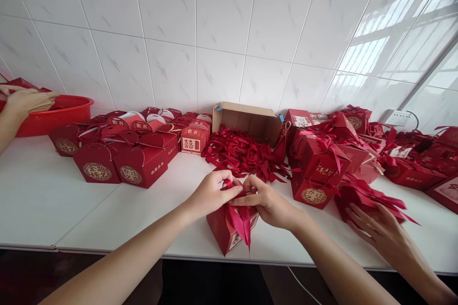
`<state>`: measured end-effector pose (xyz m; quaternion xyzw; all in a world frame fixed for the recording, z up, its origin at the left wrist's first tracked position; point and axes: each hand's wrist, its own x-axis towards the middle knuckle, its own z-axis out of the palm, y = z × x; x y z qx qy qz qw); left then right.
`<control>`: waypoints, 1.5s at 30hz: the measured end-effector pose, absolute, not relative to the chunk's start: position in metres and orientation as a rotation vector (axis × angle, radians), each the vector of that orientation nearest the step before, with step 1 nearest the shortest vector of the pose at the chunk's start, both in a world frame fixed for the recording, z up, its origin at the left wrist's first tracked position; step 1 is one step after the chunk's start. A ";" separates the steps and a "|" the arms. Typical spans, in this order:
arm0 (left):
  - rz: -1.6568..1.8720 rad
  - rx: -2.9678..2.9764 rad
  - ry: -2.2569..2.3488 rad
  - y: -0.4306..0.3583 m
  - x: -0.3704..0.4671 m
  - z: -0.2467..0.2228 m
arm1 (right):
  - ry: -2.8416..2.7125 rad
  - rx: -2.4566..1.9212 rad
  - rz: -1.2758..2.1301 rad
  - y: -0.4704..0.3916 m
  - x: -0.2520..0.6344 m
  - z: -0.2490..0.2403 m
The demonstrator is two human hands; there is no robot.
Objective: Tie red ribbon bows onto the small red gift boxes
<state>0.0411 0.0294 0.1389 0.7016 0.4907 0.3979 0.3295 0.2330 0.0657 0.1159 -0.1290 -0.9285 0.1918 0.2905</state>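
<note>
A small dark red gift box (217, 229) stands near the table's front edge, turned with a corner toward me. On its top, my left hand (213, 192) and my right hand (269, 201) meet, each pinching a red satin ribbon (240, 227). Two ribbon ends hang down over the box's front. The fingers hide where the ribbon crosses. Just behind my hands lies a heap of cut red ribbons (243, 151), spilling from a cardboard box (250, 109) tipped on its side.
Red boxes with cord handles (138, 167) stand at left; ribboned boxes (322, 164) are stacked at right. A co-worker's hand (381, 231) touches a ribboned box at right. Another person's hand (30, 102) is over a red basin (67, 116). A power strip (398, 117) sits by the tiled wall.
</note>
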 end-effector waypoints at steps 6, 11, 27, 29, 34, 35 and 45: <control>1.062 1.770 1.289 0.027 0.043 0.137 | -2.397 -0.409 0.573 0.065 0.237 0.112; 1.080 1.681 1.298 0.025 0.039 0.130 | -2.195 -0.535 0.629 0.066 0.238 0.105; 1.124 1.646 1.299 0.018 0.040 0.122 | -2.079 -0.783 0.847 0.059 0.248 0.102; 1.126 1.651 1.304 0.018 0.039 0.121 | -2.059 -0.813 0.822 0.058 0.246 0.104; 1.094 1.663 1.301 0.016 0.039 0.124 | -1.941 -0.829 0.856 0.058 0.239 0.104; 1.090 1.661 1.302 0.016 0.040 0.124 | -1.912 -0.831 0.870 0.057 0.237 0.104; 1.097 1.620 1.259 0.017 0.040 0.123 | -1.767 -0.808 0.610 0.055 0.213 0.100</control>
